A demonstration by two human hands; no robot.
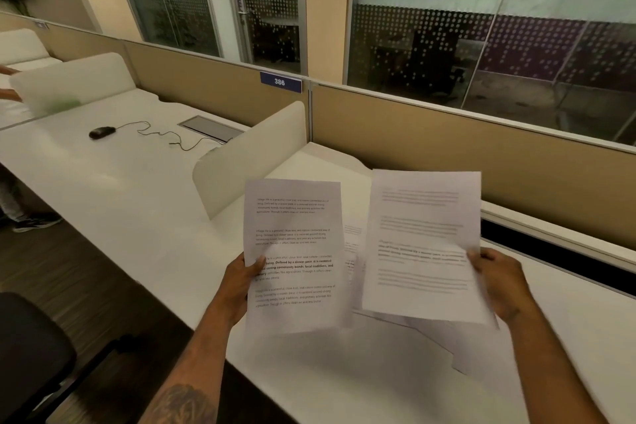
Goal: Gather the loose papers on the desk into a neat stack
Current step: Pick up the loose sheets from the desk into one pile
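My left hand [242, 280] grips a printed sheet [296, 237] by its left edge and holds it upright above the white desk [344, 375]. My right hand [497, 282] grips a second printed sheet [421, 244] by its right edge, tilted slightly and a bit blurred. The two sheets hang side by side, a narrow gap between them. Behind and below them more printed paper [352, 244] lies on the desk, mostly hidden. Another pale sheet [444, 337] lies flat under the right one.
A cream divider panel [254, 155] stands at the desk's left side. A beige partition [447, 148] with a "386" label [280, 82] runs along the back. On the neighbouring desk lies a black mouse [101, 132] with its cable. A dark chair [31, 351] sits lower left.
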